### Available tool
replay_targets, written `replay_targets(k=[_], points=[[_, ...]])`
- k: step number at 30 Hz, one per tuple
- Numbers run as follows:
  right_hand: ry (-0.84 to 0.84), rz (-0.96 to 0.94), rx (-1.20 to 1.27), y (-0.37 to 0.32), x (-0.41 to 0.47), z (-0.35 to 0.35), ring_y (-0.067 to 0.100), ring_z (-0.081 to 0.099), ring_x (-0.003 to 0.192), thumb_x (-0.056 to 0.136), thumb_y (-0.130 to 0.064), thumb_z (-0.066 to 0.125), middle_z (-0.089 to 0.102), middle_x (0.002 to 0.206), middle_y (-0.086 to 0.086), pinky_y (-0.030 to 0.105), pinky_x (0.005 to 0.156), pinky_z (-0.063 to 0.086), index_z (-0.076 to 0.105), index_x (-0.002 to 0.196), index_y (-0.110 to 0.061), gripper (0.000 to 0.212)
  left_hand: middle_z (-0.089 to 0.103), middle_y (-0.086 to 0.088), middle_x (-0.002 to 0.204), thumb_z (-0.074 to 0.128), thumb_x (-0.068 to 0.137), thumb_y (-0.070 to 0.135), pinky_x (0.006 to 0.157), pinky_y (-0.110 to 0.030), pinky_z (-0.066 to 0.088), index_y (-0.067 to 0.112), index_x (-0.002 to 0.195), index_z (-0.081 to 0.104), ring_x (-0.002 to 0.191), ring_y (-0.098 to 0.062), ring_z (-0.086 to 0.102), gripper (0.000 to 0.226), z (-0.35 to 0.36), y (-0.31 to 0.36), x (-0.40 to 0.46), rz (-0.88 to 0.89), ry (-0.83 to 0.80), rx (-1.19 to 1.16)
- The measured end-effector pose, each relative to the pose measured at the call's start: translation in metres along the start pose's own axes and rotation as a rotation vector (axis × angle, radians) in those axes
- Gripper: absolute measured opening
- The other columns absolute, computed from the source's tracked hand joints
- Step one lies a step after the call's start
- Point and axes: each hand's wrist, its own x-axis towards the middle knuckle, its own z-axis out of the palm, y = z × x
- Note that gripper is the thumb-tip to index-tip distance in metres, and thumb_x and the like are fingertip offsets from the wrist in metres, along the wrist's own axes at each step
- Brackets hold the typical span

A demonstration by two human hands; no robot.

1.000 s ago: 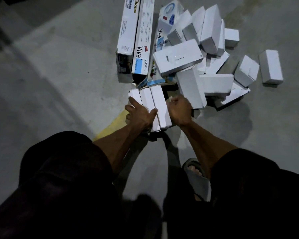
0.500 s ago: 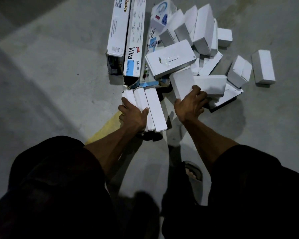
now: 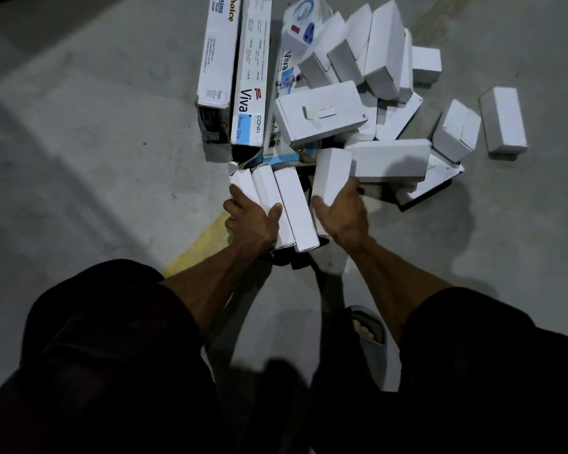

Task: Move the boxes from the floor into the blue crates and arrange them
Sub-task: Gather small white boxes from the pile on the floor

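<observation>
A pile of several white boxes [image 3: 322,114] lies on the concrete floor in front of me. My left hand [image 3: 251,221] grips a row of three narrow white boxes [image 3: 295,211] side by side, thumb over the top, fingers on the left side. My right hand [image 3: 341,213] holds another narrow white box [image 3: 330,173] lifted off the pile, close to the right of the row. No blue crate is in view.
Long printed boxes, one marked Viva [image 3: 251,73] and one marked Choice [image 3: 218,54], lie at the pile's left. Loose white boxes [image 3: 504,124] sit apart at the right. A yellow floor line [image 3: 197,250] runs under my left arm. My sandalled foot [image 3: 368,326] stands below.
My right hand reached into the pile, took hold of a narrow white box and drew it back toward the three boxes in my left hand. My left hand kept its hold.
</observation>
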Motion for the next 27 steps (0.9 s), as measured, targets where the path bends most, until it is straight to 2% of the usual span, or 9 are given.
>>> replay_targets(k=[3, 6, 10, 15, 18, 20, 22, 25, 27], points=[[-0.047, -0.01, 0.026, 0.002, -0.011, 0.003, 0.036, 0.055, 0.116, 0.086, -0.046, 0.064, 0.052, 0.133, 0.016, 0.051, 0.095, 0.051, 0.022, 0.146, -0.015, 0.08, 0.019, -0.018, 0.154, 0.069, 0.091, 0.04, 0.113, -0.055, 0.028, 0.01, 0.157, -0.003, 0.137, -0.044, 0.031, 0.102, -0.001, -0.003, -0.002, 0.034, -0.005, 0.004], [-0.09, -0.03, -0.014, 0.008, -0.011, -0.002, 0.034, 0.055, 0.117, 0.079, -0.053, 0.061, 0.051, 0.134, 0.013, 0.052, 0.095, 0.05, 0.023, 0.145, -0.017, 0.085, 0.018, -0.018, 0.157, 0.068, 0.092, 0.038, 0.114, -0.054, 0.028, 0.01, 0.158, -0.002, 0.14, -0.043, 0.029, 0.099, 0.001, -0.005, -0.005, 0.099, -0.046, 0.05], [-0.072, 0.019, -0.096, 0.012, -0.017, -0.001, 0.034, 0.057, 0.112, 0.084, -0.051, 0.062, 0.053, 0.128, 0.013, 0.05, 0.091, 0.051, 0.031, 0.134, -0.014, 0.069, 0.016, -0.018, 0.158, 0.064, 0.095, 0.038, 0.113, -0.052, 0.029, 0.01, 0.158, -0.001, 0.139, -0.043, 0.029, 0.095, 0.008, -0.004, -0.012, 0.178, -0.07, 0.114], [-0.153, 0.079, -0.151, 0.017, -0.02, 0.004, 0.033, 0.057, 0.111, 0.091, -0.054, 0.051, 0.053, 0.13, 0.012, 0.043, 0.091, 0.049, 0.032, 0.139, -0.013, 0.066, 0.015, -0.018, 0.158, 0.062, 0.096, 0.036, 0.114, -0.053, 0.027, 0.012, 0.158, -0.001, 0.139, -0.044, 0.028, 0.092, 0.012, 0.0, -0.013, 0.107, -0.051, 0.117], [-0.24, -0.015, -0.042, 0.018, -0.018, 0.008, 0.028, 0.058, 0.116, 0.088, -0.065, 0.045, 0.056, 0.135, 0.008, 0.046, 0.097, 0.05, 0.039, 0.14, -0.018, 0.07, 0.015, -0.019, 0.158, 0.061, 0.096, 0.036, 0.115, -0.052, 0.025, 0.012, 0.158, -0.003, 0.139, -0.045, 0.028, 0.092, 0.01, 0.0, -0.011, 0.043, -0.026, 0.09], [-0.282, -0.111, 0.018, 0.015, -0.015, 0.013, 0.022, 0.061, 0.114, 0.085, -0.073, 0.039, 0.06, 0.133, 0.003, 0.045, 0.096, 0.052, 0.046, 0.138, -0.023, 0.073, 0.015, -0.019, 0.156, 0.063, 0.095, 0.036, 0.115, -0.052, 0.024, 0.01, 0.158, -0.004, 0.138, -0.045, 0.029, 0.095, 0.004, -0.001, -0.009, -0.006, 0.013, 0.054], [-0.307, -0.169, 0.006, 0.008, -0.012, 0.018, 0.02, 0.063, 0.109, 0.091, -0.071, 0.035, 0.065, 0.126, 0.001, 0.041, 0.092, 0.052, 0.053, 0.132, -0.022, 0.066, 0.016, -0.019, 0.155, 0.065, 0.093, 0.038, 0.115, -0.052, 0.024, 0.009, 0.157, -0.005, 0.136, -0.045, 0.03, 0.098, -0.001, -0.003, -0.007, -0.04, 0.048, 0.026], [-0.109, -0.21, -0.092, -0.012, -0.002, 0.018, 0.021, 0.062, 0.102, 0.096, -0.067, 0.03, 0.065, 0.113, 0.003, 0.043, 0.088, 0.052, 0.058, 0.115, -0.019, 0.059, 0.016, -0.019, 0.154, 0.066, 0.092, 0.039, 0.116, -0.052, 0.024, 0.009, 0.157, -0.006, 0.135, -0.045, 0.03, 0.102, -0.005, -0.005, -0.004, -0.046, 0.045, 0.009], [0.053, -0.201, -0.016, -0.03, 0.009, 0.018, 0.022, 0.06, 0.102, 0.097, -0.057, 0.041, 0.062, 0.111, 0.005, 0.043, 0.087, 0.052, 0.056, 0.111, -0.016, 0.046, 0.015, -0.019, 0.154, 0.066, 0.092, 0.039, 0.116, -0.052, 0.024, 0.009, 0.157, -0.007, 0.135, -0.045, 0.03, 0.102, -0.005, -0.006, -0.003, -0.041, 0.038, 0.009]])
